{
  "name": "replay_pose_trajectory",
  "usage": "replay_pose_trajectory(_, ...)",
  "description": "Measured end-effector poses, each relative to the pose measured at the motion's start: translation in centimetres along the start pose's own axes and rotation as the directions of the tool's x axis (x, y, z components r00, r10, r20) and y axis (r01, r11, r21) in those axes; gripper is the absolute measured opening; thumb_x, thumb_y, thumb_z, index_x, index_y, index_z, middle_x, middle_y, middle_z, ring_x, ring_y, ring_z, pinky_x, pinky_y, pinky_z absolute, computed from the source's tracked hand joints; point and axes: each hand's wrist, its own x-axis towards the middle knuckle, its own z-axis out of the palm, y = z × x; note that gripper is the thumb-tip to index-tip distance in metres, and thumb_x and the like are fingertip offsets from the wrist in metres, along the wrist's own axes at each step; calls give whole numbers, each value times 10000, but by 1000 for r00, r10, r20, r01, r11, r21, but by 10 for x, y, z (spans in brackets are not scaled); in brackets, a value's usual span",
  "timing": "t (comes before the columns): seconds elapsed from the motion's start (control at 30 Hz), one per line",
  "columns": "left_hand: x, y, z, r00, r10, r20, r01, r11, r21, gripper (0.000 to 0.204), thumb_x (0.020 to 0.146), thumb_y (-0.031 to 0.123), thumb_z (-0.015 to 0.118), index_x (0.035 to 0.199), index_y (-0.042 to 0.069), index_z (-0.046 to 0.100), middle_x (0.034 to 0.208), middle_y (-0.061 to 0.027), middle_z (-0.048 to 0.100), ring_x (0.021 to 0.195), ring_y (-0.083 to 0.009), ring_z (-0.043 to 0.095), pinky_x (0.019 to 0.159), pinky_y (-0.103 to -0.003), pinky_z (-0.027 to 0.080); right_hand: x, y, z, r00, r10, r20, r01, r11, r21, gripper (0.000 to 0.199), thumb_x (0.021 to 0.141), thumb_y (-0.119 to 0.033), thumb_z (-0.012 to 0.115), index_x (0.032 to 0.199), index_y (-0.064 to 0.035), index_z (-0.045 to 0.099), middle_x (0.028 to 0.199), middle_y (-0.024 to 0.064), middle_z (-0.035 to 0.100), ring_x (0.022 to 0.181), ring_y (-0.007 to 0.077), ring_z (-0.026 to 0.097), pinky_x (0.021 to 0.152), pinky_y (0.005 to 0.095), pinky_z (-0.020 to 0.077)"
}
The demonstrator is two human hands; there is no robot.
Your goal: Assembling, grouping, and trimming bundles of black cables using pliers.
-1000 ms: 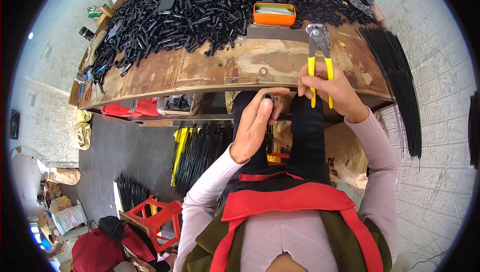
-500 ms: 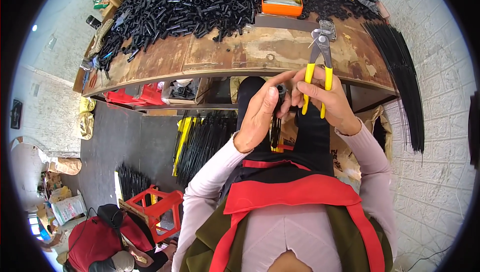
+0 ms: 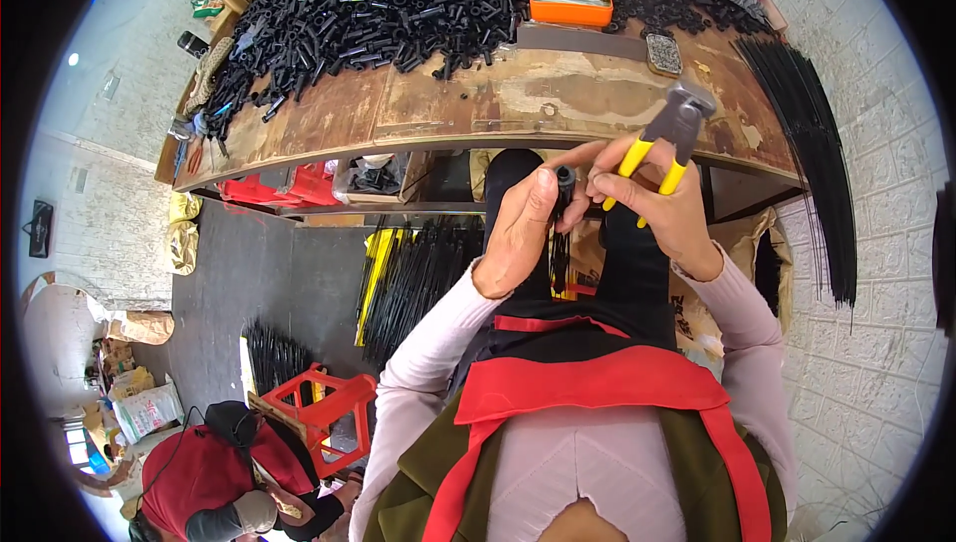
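Note:
Over my lap, my left hand [image 3: 518,233] is closed around a small black tubular fitting [image 3: 565,176], its round end facing up. Thin black rods [image 3: 559,263] hang below that hand; whether they join the fitting I cannot tell. My right hand [image 3: 669,211] holds end-cutting pincers [image 3: 680,126] by their yellow handles, with the dark metal head pointing up and slightly right, smeared by motion. The thumb and fingertips of that hand are pinched close beside the fitting. Anything tiny between them is hidden.
The wooden bench [image 3: 418,109] ahead carries a heap of black tubular fittings [image 3: 428,4], an orange tin [image 3: 571,6] and a small grey-filled container [image 3: 663,54]. Long black rods [image 3: 812,143] overhang its right end. A red plastic stool [image 3: 324,412] and another person [image 3: 214,472] are lower left.
The pincers have swung to the right, their head tilting away from the small container on the bench. My left hand keeps its hold on the fitting. The whole view has shifted slightly.

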Motion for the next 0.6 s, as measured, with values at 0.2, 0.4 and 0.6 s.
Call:
replay_pose_trajectory(0.2, -4, 3, 3, 1000, -27, 3, 27, 1000, 2, 653, 1060, 471, 258, 1359, -74, 459, 778, 11, 483, 679, -65, 395, 630, -220, 344, -5, -10, 14, 1000, -21, 12, 19, 988, 154, 181, 850, 72, 673, 1014, 55, 599, 923, 113, 656, 865, 181, 657, 780, 292, 536)
replay_pose_trajectory(0.4, -5, 7, 3, 999, -39, 13, 39, 999, 19, 666, 1055, 484, 265, 1362, -75, 457, 787, 12, 489, 686, -65, 404, 644, -218, 350, -7, -11, 16, 999, -46, 13, 45, 994, 101, 149, 868, 73, 654, 1002, 63, 589, 935, 131, 659, 847, 186, 658, 778, 293, 535)
replay_pose_trajectory(0.6, -6, 8, 3, 999, -34, 13, 34, 999, 15, 656, 1057, 477, 268, 1366, -71, 452, 808, 10, 490, 697, -65, 405, 641, -212, 343, -6, -8, 16, 999, -47, 28, 43, 993, 113, 137, 875, 66, 651, 996, 59, 588, 924, 127, 659, 838, 177, 653, 770, 288, 530)
